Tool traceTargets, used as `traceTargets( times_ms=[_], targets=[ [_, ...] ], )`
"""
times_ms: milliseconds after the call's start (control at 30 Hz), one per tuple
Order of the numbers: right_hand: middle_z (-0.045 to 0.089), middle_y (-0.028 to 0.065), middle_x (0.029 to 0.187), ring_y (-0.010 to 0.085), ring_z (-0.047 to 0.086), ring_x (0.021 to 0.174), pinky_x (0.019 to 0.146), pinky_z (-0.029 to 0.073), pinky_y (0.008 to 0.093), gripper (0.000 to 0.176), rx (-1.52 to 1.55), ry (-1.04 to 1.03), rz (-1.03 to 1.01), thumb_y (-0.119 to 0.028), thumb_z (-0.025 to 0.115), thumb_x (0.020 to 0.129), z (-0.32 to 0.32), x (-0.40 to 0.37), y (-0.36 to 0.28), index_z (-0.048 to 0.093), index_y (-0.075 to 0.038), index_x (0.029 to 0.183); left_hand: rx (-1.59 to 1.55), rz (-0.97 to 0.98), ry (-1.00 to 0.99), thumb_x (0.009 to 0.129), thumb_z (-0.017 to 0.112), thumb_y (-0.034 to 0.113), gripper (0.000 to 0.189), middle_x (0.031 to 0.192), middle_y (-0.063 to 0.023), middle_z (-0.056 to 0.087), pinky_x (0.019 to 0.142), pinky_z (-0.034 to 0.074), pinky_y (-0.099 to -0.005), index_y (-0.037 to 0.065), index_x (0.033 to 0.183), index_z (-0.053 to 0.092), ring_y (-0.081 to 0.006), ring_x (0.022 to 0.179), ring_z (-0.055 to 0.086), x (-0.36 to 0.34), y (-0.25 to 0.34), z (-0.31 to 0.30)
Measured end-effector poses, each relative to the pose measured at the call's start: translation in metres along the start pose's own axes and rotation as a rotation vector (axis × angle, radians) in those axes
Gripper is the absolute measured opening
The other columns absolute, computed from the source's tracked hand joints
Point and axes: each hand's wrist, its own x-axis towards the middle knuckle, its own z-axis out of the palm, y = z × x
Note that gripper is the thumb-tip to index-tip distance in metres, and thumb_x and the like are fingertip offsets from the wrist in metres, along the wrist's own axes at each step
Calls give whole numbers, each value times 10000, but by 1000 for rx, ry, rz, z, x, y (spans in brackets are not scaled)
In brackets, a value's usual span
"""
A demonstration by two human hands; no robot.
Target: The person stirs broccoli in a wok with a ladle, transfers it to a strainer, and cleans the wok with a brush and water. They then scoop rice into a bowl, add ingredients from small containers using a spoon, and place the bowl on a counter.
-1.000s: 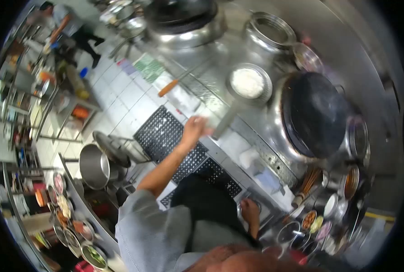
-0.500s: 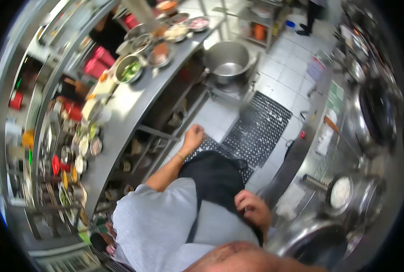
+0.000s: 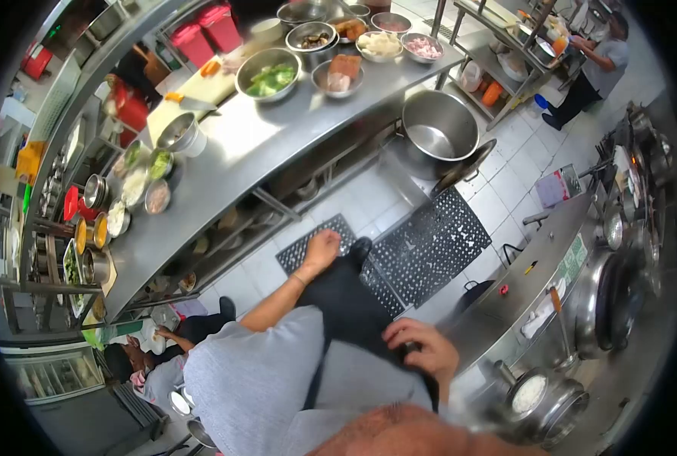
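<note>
My left hand (image 3: 323, 249) hangs in front of my dark apron, over the black floor mat, its fingers curled into a loose fist with nothing showing in them. Closer to my body on the right, my right hand (image 3: 423, 348) hovers beside the apron (image 3: 342, 292); its fingers are bent but apart, and I see nothing held. Neither hand touches the steel counter (image 3: 224, 178) on the left. On that counter stand a bowl of cut green vegetables (image 3: 270, 74), a bowl with orange-brown pieces (image 3: 340, 76) and several smaller bowls.
A large steel pot (image 3: 439, 125) stands ahead by the counter's end. Perforated black mats (image 3: 433, 243) cover part of the tiled floor. Along the right are a wok (image 3: 608, 304), a ladle (image 3: 562, 327) and a pot of white food (image 3: 530, 394). One person (image 3: 593, 68) works ahead, another (image 3: 156, 372) behind left.
My view has swung, bringing more of the counter and both other people into sight. My left hand stays fisted; the fingers of my right hand have spread a little.
</note>
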Motion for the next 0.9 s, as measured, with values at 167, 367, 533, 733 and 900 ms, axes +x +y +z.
traceTargets(
  times_ms=[167,367,533,733,900],
  targets=[
    [660,195,886,306,647,773,690,496,396,376,195,119,-52,-324,629,880,-40,7,12,643,36,774,112,37,-55,928,550,146,150,740,-114,679,618,529,-335,37,962,647,-210,674,685,83,29,7],
    [632,218,1024,276,627,933,805,478,360,265,318,449,218,-200,579,894,-73,91,19,655,51,932,179,232,80,894,578,95,133,825,-110,688,677,532,-354,22,987,640,-233,751,676,179,45,-11],
    [596,166,1152,281,582,1072,917,452,393,294,-35,4,199,-244,609,947,-103,167,25,645,18,1073,203,395,111,896,566,29,178,1026,-111,687,732,539,-322,-16,1062,610,-176,816,663,232,44,-32],
    [666,71,932,143,615,865,766,498,289,290,34,197,349,-257,599,983,-113,144,20,646,-3,1114,22,16,-272,935,580,90,85,725,-32,595,540,464,-230,35,999,594,-93,620,569,243,38,-46],
    [662,47,986,107,595,907,809,488,249,311,87,455,332,-275,608,980,-103,140,38,631,-23,1161,396,25,-482,858,640,114,183,795,-94,664,660,515,-307,29,1019,631,-167,685,621,272,-15,-43]
  ],
)
